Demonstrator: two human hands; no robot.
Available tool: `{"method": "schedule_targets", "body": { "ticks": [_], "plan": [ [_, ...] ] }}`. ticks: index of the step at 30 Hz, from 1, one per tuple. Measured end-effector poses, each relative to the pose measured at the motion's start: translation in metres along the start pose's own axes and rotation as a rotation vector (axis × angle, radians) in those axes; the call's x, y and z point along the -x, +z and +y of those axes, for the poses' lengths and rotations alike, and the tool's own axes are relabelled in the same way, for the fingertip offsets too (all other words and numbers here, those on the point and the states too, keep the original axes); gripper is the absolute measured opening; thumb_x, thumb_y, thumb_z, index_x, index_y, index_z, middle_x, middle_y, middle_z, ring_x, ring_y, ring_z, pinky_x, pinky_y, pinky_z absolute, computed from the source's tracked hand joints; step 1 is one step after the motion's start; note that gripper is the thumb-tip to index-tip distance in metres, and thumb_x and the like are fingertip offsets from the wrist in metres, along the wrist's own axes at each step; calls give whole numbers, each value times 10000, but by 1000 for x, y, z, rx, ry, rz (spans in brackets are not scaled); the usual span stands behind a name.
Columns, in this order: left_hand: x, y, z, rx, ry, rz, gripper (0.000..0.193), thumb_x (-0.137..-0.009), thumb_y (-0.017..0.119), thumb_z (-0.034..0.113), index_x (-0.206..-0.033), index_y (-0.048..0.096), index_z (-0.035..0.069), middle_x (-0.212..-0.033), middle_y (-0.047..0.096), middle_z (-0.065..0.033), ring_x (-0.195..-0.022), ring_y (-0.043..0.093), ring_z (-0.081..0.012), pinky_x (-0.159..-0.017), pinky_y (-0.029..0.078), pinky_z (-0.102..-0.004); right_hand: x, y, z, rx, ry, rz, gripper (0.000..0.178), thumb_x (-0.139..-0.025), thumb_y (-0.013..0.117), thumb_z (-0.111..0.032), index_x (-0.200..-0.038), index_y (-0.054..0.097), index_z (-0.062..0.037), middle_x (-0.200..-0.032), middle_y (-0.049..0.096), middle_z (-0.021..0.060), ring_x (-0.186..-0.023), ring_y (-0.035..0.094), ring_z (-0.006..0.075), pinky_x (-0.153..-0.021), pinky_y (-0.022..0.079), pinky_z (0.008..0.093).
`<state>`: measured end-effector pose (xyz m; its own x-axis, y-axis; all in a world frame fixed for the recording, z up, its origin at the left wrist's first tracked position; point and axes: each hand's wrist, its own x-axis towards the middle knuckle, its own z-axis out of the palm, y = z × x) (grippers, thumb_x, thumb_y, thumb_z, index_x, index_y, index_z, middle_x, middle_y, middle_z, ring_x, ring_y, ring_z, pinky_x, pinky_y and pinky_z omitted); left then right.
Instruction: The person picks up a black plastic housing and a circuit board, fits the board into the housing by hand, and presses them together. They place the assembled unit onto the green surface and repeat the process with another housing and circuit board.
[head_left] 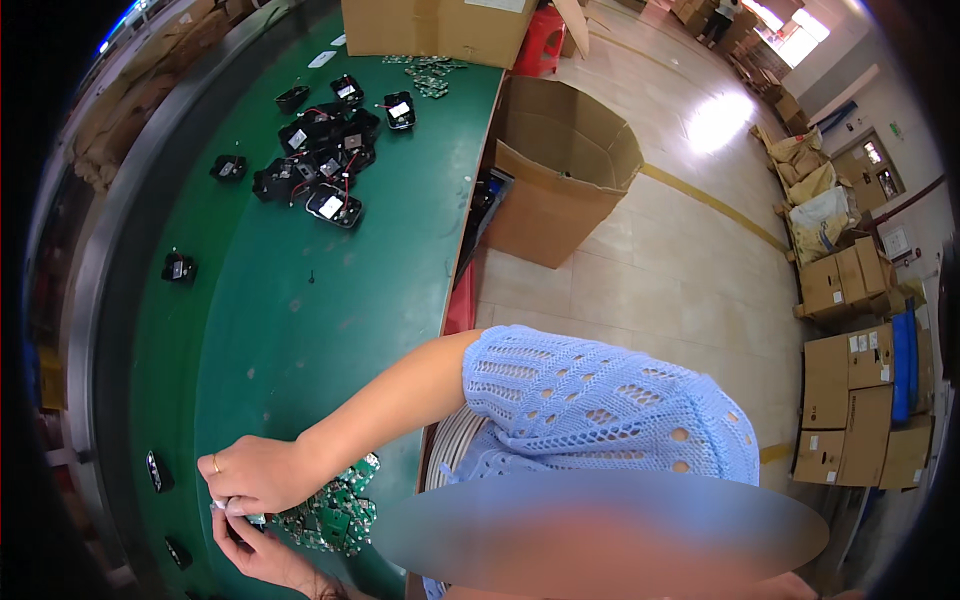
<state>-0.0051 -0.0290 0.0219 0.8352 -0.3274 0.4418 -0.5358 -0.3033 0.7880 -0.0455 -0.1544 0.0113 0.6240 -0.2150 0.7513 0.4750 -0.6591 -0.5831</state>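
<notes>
Right hand [252,476] pinches small whitish piece [222,504] at its fingertips; piece is too small to tell long axis. Left hand [262,560] lies at 5 o'clock from piece, fingers bent toward it; whether left grasps or only touches, I cannot tell. Loose heap of green circuit boards [335,520] lies at 3 o'clock from piece, near both hands, partly hidden by right wrist. Black oblong casing [158,472] is at 10 o'clock, on green smooth-topped table [270,370].

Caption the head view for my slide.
Right hand and left hand meet beside green circuit boards, wired black housings piled farther along.
</notes>
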Motion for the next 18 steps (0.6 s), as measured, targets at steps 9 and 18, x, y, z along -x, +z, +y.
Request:
{"method": "schedule_targets", "body": {
  "ticks": [9, 18],
  "plan": [
    [0, 2, 4, 165, -175, -41, 293, -902, 485, 198, -1154, 523, 52, -1112, 533, -50, -968, 503, -126, -791, 435, -238, 0, 0, 4, 390, -165, -35, 134, -725, 558, -189, -723, 553, -55, -763, 520, 77, -640, 533, 208, -524, 387, 329],
    [-1, 13, -21, -136, 242, -129, 139, -845, 549, 70, -949, 567, -21, -949, 561, -87, -876, 527, -179, -782, 432, -279, -1, -12, 1, 577, -158, -316, 127, -648, 566, -187, -616, 575, -65, -657, 531, 69, -649, 555, 202, -500, 409, 319]
  ]
}}
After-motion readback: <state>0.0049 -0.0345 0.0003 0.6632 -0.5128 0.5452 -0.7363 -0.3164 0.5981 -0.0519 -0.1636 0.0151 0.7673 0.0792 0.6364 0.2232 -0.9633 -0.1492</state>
